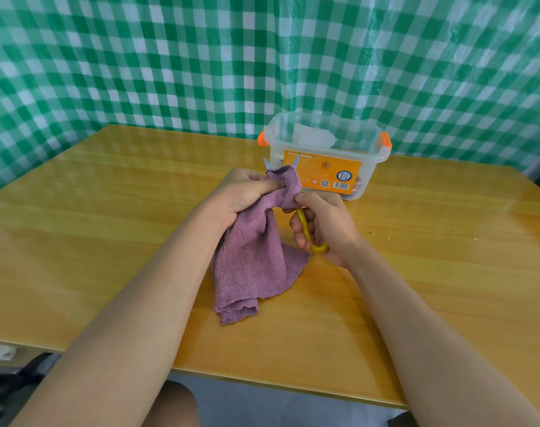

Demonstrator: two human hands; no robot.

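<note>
My left hand [244,192] grips the upper part of a purple fleece cloth [250,260], bunching it round the blades of small yellow-handled snips [305,229]. Two metal blade tips [281,163] stick out above the cloth. My right hand [321,223] holds the yellow looped handle, fingers curled round it, thumb pressed near the cloth. The lower part of the cloth hangs down and lies folded on the wooden table [108,229].
A clear plastic box [327,155] with orange latches and an orange label stands just behind my hands, holding something white. A green-and-white checked curtain [170,57] closes off the far side. The table's near edge runs below my forearms.
</note>
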